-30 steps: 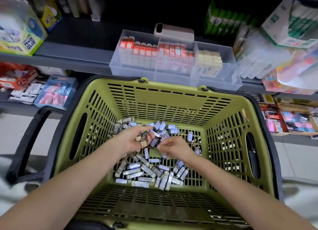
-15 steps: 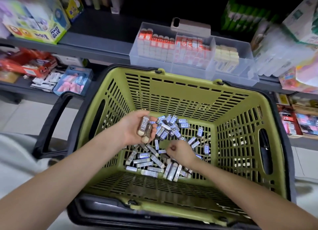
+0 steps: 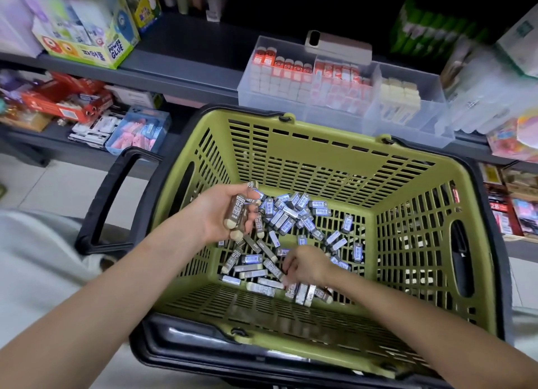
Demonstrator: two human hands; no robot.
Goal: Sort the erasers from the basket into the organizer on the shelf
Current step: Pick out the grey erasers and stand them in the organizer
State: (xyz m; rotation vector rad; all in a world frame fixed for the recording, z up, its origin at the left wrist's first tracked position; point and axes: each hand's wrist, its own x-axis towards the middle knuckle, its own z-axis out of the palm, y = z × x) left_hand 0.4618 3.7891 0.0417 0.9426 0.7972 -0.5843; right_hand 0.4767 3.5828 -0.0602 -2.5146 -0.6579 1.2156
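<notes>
A green slotted basket [image 3: 320, 153] holds a heap of small erasers [image 3: 294, 214] in brown and blue-white sleeves. My left hand [image 3: 221, 211] is raised over the heap's left side and grips a bunch of brown 2B erasers [image 3: 239, 211]. Lower down, my right hand [image 3: 305, 265] rests on the erasers near the basket's front, its fingers curled among them; what it grips is hidden. Behind the basket on the grey shelf stands the clear organizer [image 3: 343, 97], its compartments filled with red-white and cream erasers.
A phone [image 3: 339, 46] lies on top of the organizer. A glue box [image 3: 87, 36] stands at the shelf's left, and packaged goods [image 3: 489, 77] crowd its right. The basket's black handle [image 3: 113, 193] hangs to the left. Lower shelves hold more stationery [image 3: 136, 131].
My left hand has lifted out of the heap with brown erasers in it. My right hand has moved down to the front of the pile. The view has shifted left and down.
</notes>
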